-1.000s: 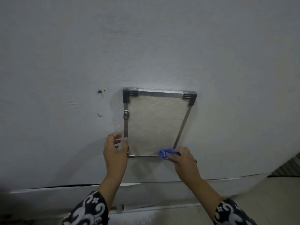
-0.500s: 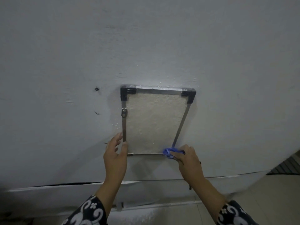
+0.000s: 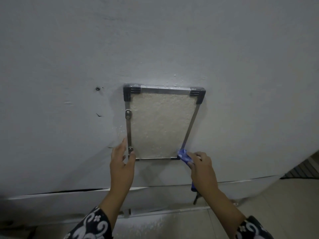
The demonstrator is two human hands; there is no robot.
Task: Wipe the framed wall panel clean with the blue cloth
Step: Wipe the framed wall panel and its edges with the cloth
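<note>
A framed wall panel [image 3: 162, 125] with a metal frame, black corner caps and a rough cream face hangs on the grey wall. My right hand [image 3: 202, 168] grips the blue cloth [image 3: 184, 155] and presses it against the frame's lower right corner. My left hand [image 3: 121, 163] lies at the lower left corner, its fingers straight against the wall and its thumb touching the frame's left bar near a screw. A blue part of the cloth also shows below my right wrist.
The grey wall [image 3: 155, 40] has a small hole [image 3: 97, 88] and a scratch left of the panel. A white ledge [image 3: 51, 194] runs along the wall's base. Pale floor tiles [image 3: 284, 204] lie at the lower right.
My right hand with the cloth has slid right along the bottom edge to the lower right corner. My left hand's fingers have straightened and slipped slightly lower on the frame.
</note>
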